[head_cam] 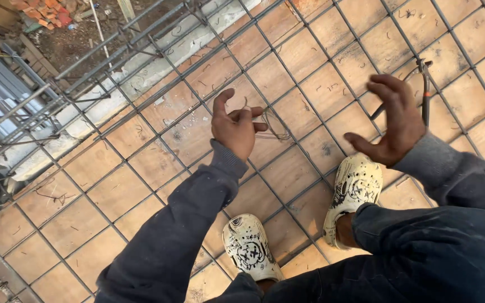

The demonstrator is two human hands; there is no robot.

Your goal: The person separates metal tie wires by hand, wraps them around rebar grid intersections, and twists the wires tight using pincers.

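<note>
My left hand (234, 126) is closed on a bundle of thin tie wire (273, 126) that loops out to its right, above the rebar grid (304, 151). My right hand (394, 120) hangs with fingers spread and curled; a slim tool with a dark shaft and orange handle (425, 92) sits behind the fingers, and whether the hand grips it is unclear. Both hands hover over the grid, roughly a hand's width apart. My two feet in cream clogs (248, 247) (355, 193) stand on the bars below.
Plywood formwork (119, 191) lies under the steel mesh. A rebar beam cage (85, 73) runs along the slab's left edge, with a drop to bare ground and bricks (46, 11) beyond. Loose wire scraps dot the boards.
</note>
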